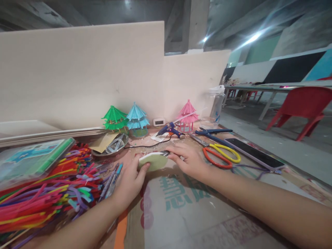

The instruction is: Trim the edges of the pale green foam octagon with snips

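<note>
A pale green disc with a white edge (155,163) is held above the table by my left hand (135,174), its thumb on the near face and fingers behind. My right hand (183,159) is closed at the disc's right edge, its thumb and fingers pinched on a small dark-tipped item (165,153) that is too small to make out. Behind the hands lies a blue glue gun (169,130) with a black cord. Scissors with orange and yellow handles (221,154) rest to the right of my right hand.
Colourful pipe cleaners (44,197) and a plastic case (33,159) fill the left. Green (114,117), blue (137,117) and pink (188,112) small pavilions stand at the back, near a bottle (215,105). A phone (254,153) and blue pliers (215,132) lie right. A metal dish (116,147) sits left.
</note>
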The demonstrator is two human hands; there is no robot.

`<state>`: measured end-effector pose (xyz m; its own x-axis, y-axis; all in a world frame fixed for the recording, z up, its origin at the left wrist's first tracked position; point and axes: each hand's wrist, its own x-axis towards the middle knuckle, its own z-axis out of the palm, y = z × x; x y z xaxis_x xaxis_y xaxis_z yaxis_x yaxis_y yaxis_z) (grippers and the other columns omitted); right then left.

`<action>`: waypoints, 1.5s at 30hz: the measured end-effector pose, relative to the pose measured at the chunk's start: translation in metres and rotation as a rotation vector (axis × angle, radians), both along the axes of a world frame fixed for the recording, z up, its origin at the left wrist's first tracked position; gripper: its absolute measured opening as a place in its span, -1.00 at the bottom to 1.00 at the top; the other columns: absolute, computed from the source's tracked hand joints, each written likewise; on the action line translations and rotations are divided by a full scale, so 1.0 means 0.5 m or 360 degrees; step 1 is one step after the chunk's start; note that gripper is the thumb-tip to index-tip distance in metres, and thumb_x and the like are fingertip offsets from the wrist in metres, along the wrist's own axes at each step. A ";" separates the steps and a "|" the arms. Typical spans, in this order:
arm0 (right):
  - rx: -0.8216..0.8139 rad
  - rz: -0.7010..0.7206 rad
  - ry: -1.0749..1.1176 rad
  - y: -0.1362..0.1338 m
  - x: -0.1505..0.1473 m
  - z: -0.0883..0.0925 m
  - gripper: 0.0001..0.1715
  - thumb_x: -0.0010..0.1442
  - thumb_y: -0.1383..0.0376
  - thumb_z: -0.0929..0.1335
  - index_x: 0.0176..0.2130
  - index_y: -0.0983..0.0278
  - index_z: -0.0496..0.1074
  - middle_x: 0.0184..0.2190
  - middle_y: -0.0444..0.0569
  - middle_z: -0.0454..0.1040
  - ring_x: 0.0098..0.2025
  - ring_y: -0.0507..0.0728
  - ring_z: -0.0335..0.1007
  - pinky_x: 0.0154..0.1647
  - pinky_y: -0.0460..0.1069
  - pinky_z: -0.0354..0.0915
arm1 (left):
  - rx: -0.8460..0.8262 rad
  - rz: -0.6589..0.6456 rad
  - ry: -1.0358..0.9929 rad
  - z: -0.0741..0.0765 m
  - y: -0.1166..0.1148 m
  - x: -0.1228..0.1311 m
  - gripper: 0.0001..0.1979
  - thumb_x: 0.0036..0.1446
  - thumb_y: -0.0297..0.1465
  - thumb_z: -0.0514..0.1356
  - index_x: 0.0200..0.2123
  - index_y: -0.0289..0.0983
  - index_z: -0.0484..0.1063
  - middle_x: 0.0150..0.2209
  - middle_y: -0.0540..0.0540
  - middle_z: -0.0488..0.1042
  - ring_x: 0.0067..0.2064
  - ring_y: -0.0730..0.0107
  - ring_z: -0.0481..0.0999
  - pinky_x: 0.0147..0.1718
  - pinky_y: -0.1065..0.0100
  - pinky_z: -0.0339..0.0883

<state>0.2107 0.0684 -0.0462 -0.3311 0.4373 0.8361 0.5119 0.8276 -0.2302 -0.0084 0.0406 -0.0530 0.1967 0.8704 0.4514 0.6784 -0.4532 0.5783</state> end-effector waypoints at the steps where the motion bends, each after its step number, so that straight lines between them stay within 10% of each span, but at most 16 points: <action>1: 0.0005 0.0007 -0.0017 -0.002 -0.001 0.001 -0.70 0.26 0.21 0.23 -0.17 0.26 0.49 -0.40 0.00 0.51 -0.34 0.10 0.40 -0.32 -0.02 0.30 | 0.0019 -0.0012 0.0010 0.000 -0.001 0.001 -0.76 0.20 -0.23 -0.02 -0.17 -0.21 0.31 -0.19 -0.10 0.44 -0.12 0.21 0.42 -0.15 0.25 0.28; 45: 0.0110 0.0037 0.0055 -0.005 -0.005 -0.001 -0.72 0.25 0.23 0.25 -0.21 0.29 0.49 -0.47 -0.02 0.48 -0.41 0.09 0.36 -0.37 -0.04 0.29 | 0.0033 -0.0034 0.0016 0.009 -0.009 0.007 -0.75 0.19 -0.26 -0.02 -0.16 -0.24 0.34 -0.22 -0.10 0.46 -0.15 0.24 0.42 -0.16 0.26 0.28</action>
